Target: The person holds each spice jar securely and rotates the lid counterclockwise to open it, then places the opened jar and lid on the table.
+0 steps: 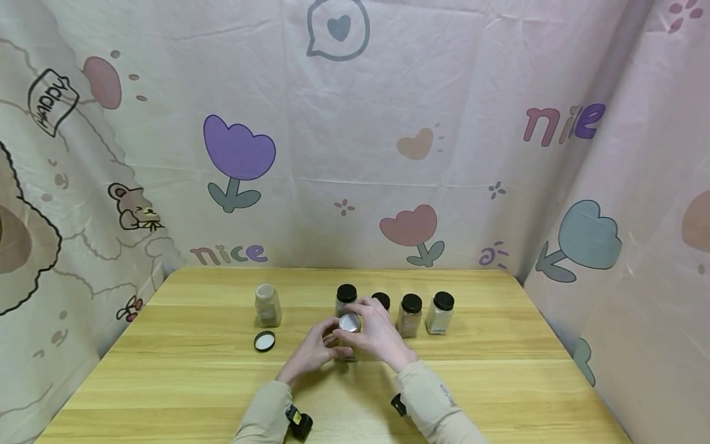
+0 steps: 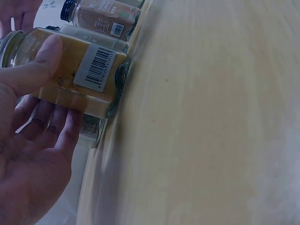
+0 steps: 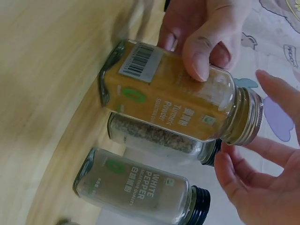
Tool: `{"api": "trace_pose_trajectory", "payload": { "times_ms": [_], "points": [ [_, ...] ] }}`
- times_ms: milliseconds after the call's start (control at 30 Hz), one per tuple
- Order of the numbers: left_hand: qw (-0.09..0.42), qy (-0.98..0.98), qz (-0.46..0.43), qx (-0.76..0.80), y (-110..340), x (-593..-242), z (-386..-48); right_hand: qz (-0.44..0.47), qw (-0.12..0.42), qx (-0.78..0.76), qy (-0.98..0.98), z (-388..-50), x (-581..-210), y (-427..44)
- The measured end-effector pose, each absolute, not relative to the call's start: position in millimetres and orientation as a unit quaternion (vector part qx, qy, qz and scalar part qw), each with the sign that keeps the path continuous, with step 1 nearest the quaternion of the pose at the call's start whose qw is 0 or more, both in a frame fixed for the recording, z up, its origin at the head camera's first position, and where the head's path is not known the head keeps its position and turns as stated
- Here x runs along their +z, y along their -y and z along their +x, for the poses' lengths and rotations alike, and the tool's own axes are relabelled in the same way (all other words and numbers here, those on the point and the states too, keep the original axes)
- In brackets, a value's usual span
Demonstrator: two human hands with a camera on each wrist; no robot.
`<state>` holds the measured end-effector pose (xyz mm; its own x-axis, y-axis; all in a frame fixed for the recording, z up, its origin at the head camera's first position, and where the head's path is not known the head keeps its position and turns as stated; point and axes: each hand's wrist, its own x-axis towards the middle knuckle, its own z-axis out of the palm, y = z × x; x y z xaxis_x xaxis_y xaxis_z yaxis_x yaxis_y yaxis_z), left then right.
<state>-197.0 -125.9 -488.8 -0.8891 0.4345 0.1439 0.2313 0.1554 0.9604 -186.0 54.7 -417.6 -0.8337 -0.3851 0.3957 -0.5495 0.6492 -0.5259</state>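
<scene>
The Turmeric Powder jar (image 3: pixel 178 101) is held in front of the black-capped jars (image 1: pixel 410 317), pinched between thumb and fingers of the left hand (image 1: pixel 316 353); its silvery mouth is straddled from above by the spread right hand (image 1: pixel 378 330).

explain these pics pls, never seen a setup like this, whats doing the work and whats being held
There's no robot, just a person's bare left hand and right hand. The wide picture looks forward and down from the head; the close ones look out from each wrist. The left hand holds a turmeric powder jar; the right hand is at its silvery top, though whether it grips is hard to tell. On the wooden table, four black-lidded jars stand nearby, one of them a white pepper jar. Over to the left are a jar with no black lid on and a loose black lid.
</scene>
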Motion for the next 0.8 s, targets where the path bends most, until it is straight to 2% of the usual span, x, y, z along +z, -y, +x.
{"api": "trace_pose_trajectory", "payload": {
  "times_ms": [133,300,800],
  "points": [
    [0.084,-0.759,0.221,0.606,126,-489,-197,0.249,0.145,0.299,0.91,-185,-419,-53],
    [0.084,-0.758,0.222,0.607,127,-489,-197,0.256,0.144,0.276,0.915,-185,-417,-52],
    [0.083,-0.754,0.228,0.61,128,-489,-197,0.319,0.058,0.312,0.893,-186,-409,-64]
  ]
}}
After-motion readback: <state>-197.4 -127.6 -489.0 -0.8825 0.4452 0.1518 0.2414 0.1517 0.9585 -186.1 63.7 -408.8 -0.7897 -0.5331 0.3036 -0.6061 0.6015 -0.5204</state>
